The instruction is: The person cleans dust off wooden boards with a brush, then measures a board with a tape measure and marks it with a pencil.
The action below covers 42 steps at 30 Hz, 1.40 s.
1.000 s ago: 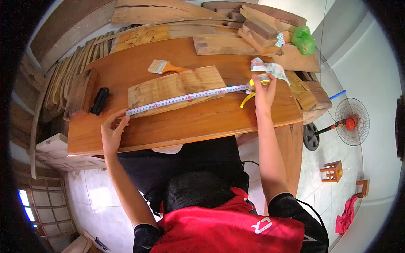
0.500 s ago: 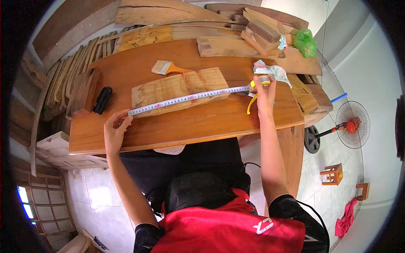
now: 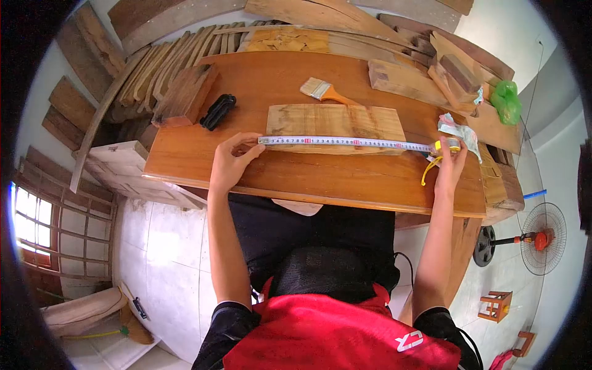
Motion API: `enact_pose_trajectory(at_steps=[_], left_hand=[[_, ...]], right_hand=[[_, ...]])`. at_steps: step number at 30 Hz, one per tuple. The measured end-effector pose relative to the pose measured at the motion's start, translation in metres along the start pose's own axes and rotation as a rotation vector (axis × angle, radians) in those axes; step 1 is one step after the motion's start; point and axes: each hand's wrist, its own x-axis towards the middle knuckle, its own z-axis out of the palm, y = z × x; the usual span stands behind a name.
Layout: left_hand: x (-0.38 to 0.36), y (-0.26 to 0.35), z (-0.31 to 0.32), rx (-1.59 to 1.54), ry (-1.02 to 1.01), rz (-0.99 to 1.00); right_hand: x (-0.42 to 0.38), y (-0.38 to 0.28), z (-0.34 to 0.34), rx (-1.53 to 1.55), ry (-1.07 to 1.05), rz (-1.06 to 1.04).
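A wooden board [image 3: 333,120] lies flat on the brown table [image 3: 320,179]. Stretched lengthwise over its near part is a white measuring tape [image 3: 345,143]. My left hand [image 3: 235,161] pinches the tape's end between thumb and fingers, at the board's left edge. Beyond the right edge, my right hand [image 3: 450,166] grips the yellow tape case [image 3: 448,146]. Just left of that hand is a yellow curved item [image 3: 428,172], partly hidden. Behind the board rests a brush [image 3: 327,92] with an orange handle.
At the table's left are a black tool [image 3: 217,111] and a wood block [image 3: 185,95]. Crumpled wrapping [image 3: 461,132] lies at the right. Behind stand thick timber pieces [image 3: 410,85] and a green bag [image 3: 506,102]. A fan [image 3: 542,238] is on the right.
The view has turned, shifting the scene rightward. The tape now runs nearly parallel to the board's near edge instead of slanting across it. Both hands keep their hold.
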Motion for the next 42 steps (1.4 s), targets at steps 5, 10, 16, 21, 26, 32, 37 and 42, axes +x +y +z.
enact_pose_trajectory(at_steps=[5, 10, 16, 21, 26, 32, 37, 42], left_hand=[[0.001, -0.002, -0.002, -0.089, -0.03, -0.007], [0.026, 0.007, -0.023, -0.299, -0.1, 0.015], [0.03, 0.017, -0.022, -0.257, -0.009, 0.06], [-0.064, 0.028, -0.018, -0.617, 0.052, -0.097], [-0.115, -0.001, -0.035, -0.659, -0.132, -0.22], [-0.152, 0.009, -0.018, -0.656, -0.479, -0.399], [-0.15, 0.01, 0.019, -0.603, -0.577, -0.297], [-0.154, 0.017, 0.04, -0.567, -0.6, -0.195]], right_hand=[[0.002, 0.003, -0.003, 0.022, -0.014, 0.012], [0.051, -0.018, 0.012, -0.038, -0.049, -0.172], [0.113, -0.049, 0.077, -0.137, -0.124, -0.265], [0.136, -0.045, 0.134, -0.022, -0.453, -0.361], [0.11, -0.05, 0.21, 0.124, -0.677, -0.259], [0.092, -0.024, 0.301, 0.185, -0.798, -0.089], [0.056, -0.011, 0.352, 0.156, -0.893, 0.023], [0.039, -0.005, 0.369, 0.104, -1.072, 0.142]])
